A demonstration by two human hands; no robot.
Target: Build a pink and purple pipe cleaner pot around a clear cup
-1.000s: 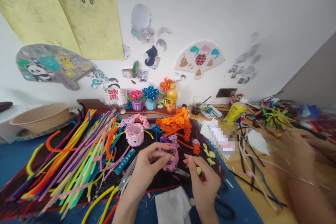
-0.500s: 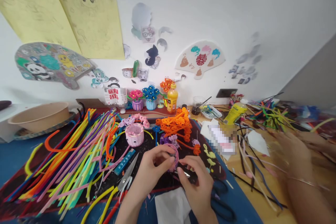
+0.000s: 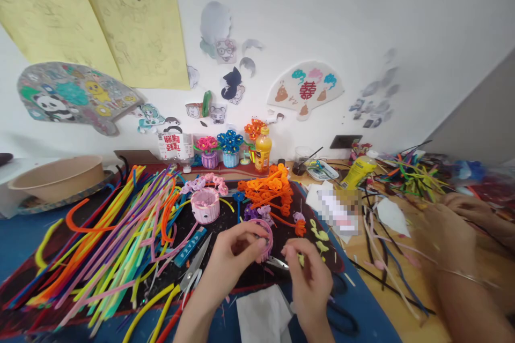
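My left hand [image 3: 237, 252] is closed on a pink pipe-cleaner ring [image 3: 266, 233], thumb and fingers pinching its near side. To its right, my right hand [image 3: 309, 276] is apart from the ring, its thumb and fingertips drawn together; anything small between them is hidden. Beneath that hand lies a pair of black-handled scissors [image 3: 344, 320], blades pointing toward the ring. Beyond my left hand stands a pink pipe-cleaner pot [image 3: 205, 206] with a small dark eye. A second pair of scissors [image 3: 191, 273] and a blue packet [image 3: 190, 246] lie left of my left wrist.
Loose pipe cleaners [image 3: 116, 246] cover the left side. Orange pipe-cleaner flowers [image 3: 273, 193] lie behind my hands, white tissue [image 3: 263, 313] in front. An orange drink bottle [image 3: 263, 150] stands by the wall. At right, another person's hands [image 3: 454, 236] work over the wooden table.
My right hand has drawn back to the right, away from the pink ring, baring the scissor blades. My left hand keeps its hold. The other person's hands have shifted slightly.
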